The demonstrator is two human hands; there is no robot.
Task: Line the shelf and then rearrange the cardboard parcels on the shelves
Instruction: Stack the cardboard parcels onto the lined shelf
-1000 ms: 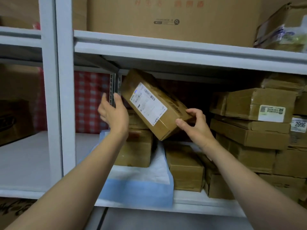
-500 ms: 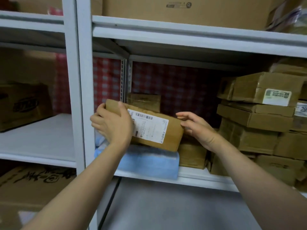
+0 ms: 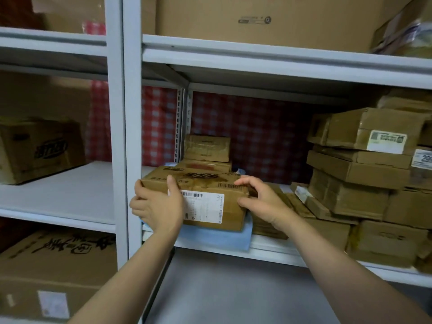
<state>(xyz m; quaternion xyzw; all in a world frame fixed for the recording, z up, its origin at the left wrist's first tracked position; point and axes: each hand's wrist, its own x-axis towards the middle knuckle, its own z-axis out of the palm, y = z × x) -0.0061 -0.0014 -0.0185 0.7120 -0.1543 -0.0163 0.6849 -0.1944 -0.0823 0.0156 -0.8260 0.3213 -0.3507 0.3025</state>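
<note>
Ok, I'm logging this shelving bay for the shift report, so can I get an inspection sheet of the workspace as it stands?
Surface: grey metal shelf, left part covered by a pale blue liner sheet.
Job's things: brown cardboard parcel with a white barcode label lies flat on the liner; two smaller brown parcels stacked behind it.
Clutter: pile of taped brown parcels crowds the right side, some tilted.
Grippers: left hand and right hand grip the labelled parcel's ends.
Cables: nothing seen.
Surroundings: red checked cloth behind; large cartons above, left and below.
</note>
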